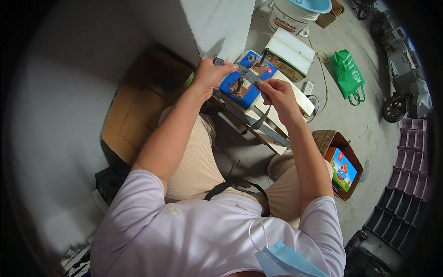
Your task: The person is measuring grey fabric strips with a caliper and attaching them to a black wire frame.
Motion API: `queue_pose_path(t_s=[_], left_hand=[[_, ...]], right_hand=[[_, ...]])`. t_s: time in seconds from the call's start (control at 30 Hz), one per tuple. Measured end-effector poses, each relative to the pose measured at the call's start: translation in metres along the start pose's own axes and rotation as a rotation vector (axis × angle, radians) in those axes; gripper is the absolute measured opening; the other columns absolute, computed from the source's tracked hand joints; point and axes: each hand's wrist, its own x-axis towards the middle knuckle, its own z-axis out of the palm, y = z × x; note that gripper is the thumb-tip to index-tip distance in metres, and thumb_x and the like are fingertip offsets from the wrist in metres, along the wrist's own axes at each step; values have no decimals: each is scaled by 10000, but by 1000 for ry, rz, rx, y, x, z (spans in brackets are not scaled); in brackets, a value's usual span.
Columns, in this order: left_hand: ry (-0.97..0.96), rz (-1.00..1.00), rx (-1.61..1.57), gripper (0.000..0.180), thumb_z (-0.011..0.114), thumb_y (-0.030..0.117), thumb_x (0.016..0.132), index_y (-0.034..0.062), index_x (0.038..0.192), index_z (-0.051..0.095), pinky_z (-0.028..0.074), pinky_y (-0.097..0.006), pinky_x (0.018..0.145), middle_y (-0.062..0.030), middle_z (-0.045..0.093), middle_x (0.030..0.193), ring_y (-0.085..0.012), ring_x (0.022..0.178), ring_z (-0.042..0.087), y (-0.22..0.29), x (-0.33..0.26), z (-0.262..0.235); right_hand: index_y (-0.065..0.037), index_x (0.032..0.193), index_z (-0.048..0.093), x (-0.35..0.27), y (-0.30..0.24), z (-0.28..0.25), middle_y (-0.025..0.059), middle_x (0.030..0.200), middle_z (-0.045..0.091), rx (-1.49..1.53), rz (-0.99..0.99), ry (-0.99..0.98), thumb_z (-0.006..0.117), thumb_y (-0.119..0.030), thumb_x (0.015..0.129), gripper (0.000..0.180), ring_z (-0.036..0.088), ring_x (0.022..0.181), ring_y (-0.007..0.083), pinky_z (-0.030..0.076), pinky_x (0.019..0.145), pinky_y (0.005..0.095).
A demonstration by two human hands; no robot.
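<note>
A grey fabric strap is stretched between my two hands, above a blue machine with a worn brown top plate and dark metal fittings. My left hand pinches the strap at its left end. Farther right, my right hand grips it between thumb and fingers. Below my hands, more of the strap hangs down in a loop and trails over the white bench. What lies inside my curled fingers is hidden.
An opened cardboard box stands to my left against the wall. Beyond the machine are a white carton and a white bucket. A power strip, a green bag and a box with a colourful package lie to the right.
</note>
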Motion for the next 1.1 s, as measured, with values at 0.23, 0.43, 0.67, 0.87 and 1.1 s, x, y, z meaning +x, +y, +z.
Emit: queue_pose_path(t_s=[0.23, 0.43, 0.67, 0.87, 1.1], left_hand=[[70, 78, 136, 111, 742, 78, 753, 61, 757, 633, 431, -230, 554, -2, 623, 724, -71, 616, 546, -19, 11, 0], [272, 217, 245, 134, 735, 88, 720, 50, 748, 609, 435, -237, 588, 9, 579, 721, -81, 639, 528, -10, -3, -9], [-117, 183, -140, 238, 690, 235, 860, 34, 736, 657, 164, -197, 400, 102, 416, 532, 19, 448, 262, 3, -69, -11], [-134, 92, -286, 203, 737, 239, 822, 63, 750, 664, 181, -179, 391, 106, 435, 561, 16, 454, 291, -4, -76, 9], [80, 17, -418, 281, 737, 150, 796, 182, 643, 503, 176, -193, 398, 112, 346, 504, -6, 414, 244, 6, -52, 2]], right_hand=[[-20, 810, 642, 4, 12, -4, -25, 621, 523, -113, 55, 62, 635, -227, 896, 224, 436, 532, 51, 374, 507, 199], [-7, 828, 633, -17, -15, -9, -26, 623, 505, -13, -35, 20, 603, -241, 918, 252, 424, 548, 47, 378, 533, 209], [-36, 830, 632, -38, -34, 10, -7, 660, 582, 185, -99, -85, 613, -241, 920, 225, 501, 573, 58, 421, 551, 207], [-15, 832, 636, -42, -33, 33, 11, 645, 594, 134, -107, -137, 614, -205, 920, 210, 498, 527, 61, 409, 504, 200], [-24, 826, 660, -40, -45, 20, 3, 637, 601, 33, -45, -174, 665, -191, 877, 175, 520, 546, 58, 413, 513, 199]])
